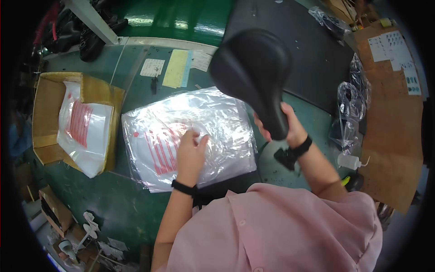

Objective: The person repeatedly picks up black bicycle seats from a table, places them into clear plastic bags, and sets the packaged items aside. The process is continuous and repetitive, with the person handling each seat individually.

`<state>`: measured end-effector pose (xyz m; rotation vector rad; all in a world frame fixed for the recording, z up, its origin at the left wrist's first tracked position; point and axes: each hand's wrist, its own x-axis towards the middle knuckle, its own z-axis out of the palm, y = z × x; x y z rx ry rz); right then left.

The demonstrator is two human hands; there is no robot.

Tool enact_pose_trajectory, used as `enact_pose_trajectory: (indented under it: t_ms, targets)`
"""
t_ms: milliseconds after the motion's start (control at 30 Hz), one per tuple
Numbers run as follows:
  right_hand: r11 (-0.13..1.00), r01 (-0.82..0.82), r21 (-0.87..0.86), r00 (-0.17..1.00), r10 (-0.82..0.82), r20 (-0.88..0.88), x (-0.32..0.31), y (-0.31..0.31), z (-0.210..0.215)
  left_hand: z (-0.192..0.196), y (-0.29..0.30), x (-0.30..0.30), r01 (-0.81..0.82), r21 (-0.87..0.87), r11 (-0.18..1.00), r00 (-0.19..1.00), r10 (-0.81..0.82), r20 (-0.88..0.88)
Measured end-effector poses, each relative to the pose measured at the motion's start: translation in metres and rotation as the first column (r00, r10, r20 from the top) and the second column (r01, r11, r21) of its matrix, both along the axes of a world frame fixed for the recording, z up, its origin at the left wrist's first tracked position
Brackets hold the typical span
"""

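My right hand (292, 127) grips a black bicycle saddle (253, 68) by its narrow nose, holding it up above the table with the wide end away from me. My left hand (191, 154) is on a stack of clear plastic bags (226, 136) with red printing, in front of me. Its fingers are curled, with the thumb near the fingertips, and the top bag's film appears pinched there. The film is wrinkled and shiny around that hand. Part of the right hand's fingers is hidden behind the saddle nose.
On the left stands an open cardboard box (43, 118) holding more printed bags. Paper slips (176, 68) lie beyond the stack. A black mat (312, 59) covers the far right. Wrapped parts (349, 104) and a white squeeze bottle (349, 161) line the right edge.
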<state>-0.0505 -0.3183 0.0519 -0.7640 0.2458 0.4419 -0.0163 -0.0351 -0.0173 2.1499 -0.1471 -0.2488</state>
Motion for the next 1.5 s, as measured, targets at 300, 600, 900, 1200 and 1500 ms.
enact_pose_trajectory:
  t_ms: [300, 600, 900, 1200, 1500]
  targets:
    - [0.857, 0.214, 0.469, 0.946, -0.302, 0.119, -0.158, 0.011, 0.032, -0.051, -0.072, -0.007, 0.156, 0.065, 0.986, 0.986, -0.159, 0.054]
    - [0.368, 0.427, -0.826, 0.851, -0.471, 0.231, -0.212, -0.009, -0.022, -0.020, -0.035, -0.043, -0.146, -0.510, 0.848, 0.864, -0.142, -0.483]
    - [0.723, 0.085, -0.685, 0.935, -0.296, -0.197, -0.204, -0.005, -0.053, -0.022, -0.011, -0.057, -0.175, -0.542, 0.822, 0.889, -0.105, -0.446]
    - [0.966, 0.205, -0.156, 0.976, -0.214, -0.045, -0.127, 0.076, -0.051, -0.009, -0.031, -0.073, -0.080, -0.670, 0.738, 0.814, -0.339, -0.471]
    - [0.812, 0.390, -0.434, 0.920, -0.366, 0.142, -0.086, 0.083, -0.069, 0.022, 0.066, -0.040, -0.544, -0.792, 0.276, 0.788, -0.158, -0.596]
